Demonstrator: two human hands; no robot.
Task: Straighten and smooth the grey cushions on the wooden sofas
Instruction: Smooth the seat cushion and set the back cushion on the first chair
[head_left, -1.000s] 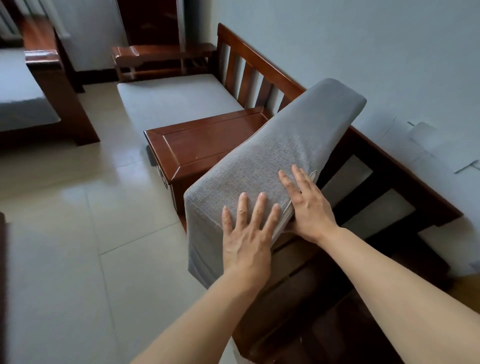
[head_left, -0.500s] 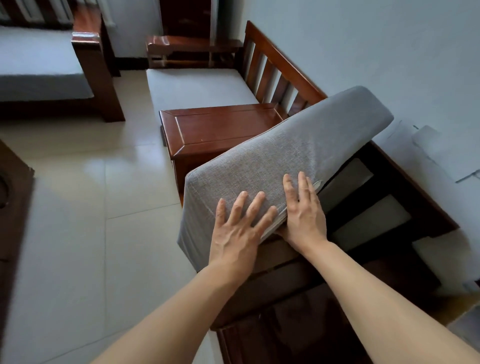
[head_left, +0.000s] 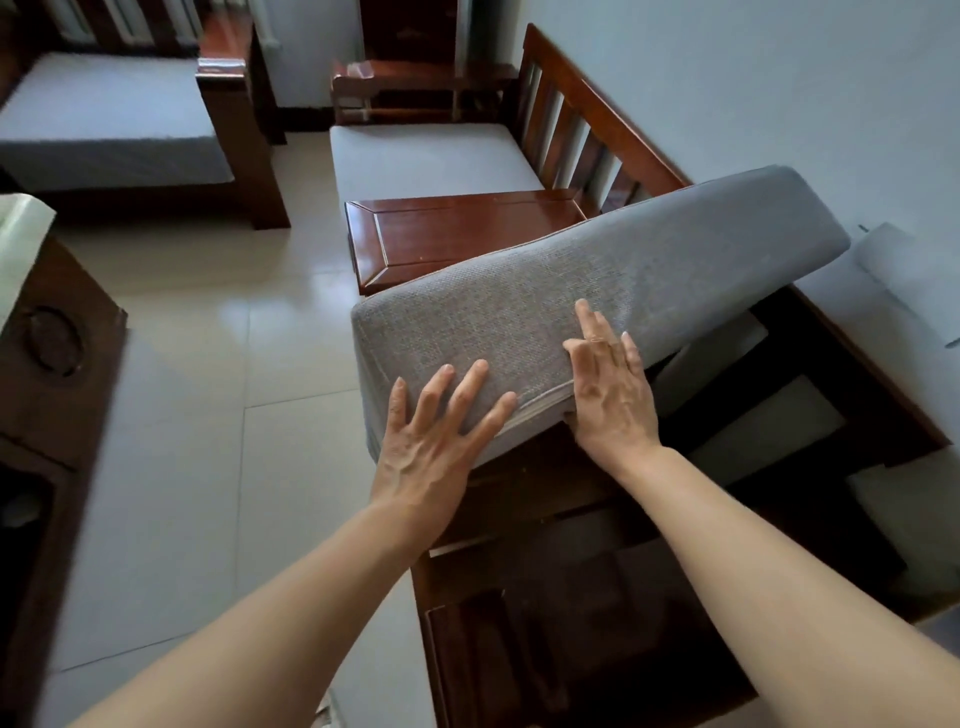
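Fingers (head_left: 470, 387) press cushion (head_left: 649, 270) beside armrest (head_left: 467, 234).

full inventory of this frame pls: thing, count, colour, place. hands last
lifted cushion: 1, grey, tilted up off the near sofa frame.
near sofa frame: 1, dark brown wood, bottom right, seat slats bare.
wooden side table: 1, reddish brown, between the two sofas along the wall.
far sofa: 1, brown wood, along the wall, flat grey seat cushion on it.
left sofa: 1, brown wood, top left, grey seat cushion on it.
dark wooden furniture: 1, left edge.
floor tiles: pale.
left hand: flat on the lifted cushion's near end.
right hand: on its near edge, thumb hidden.
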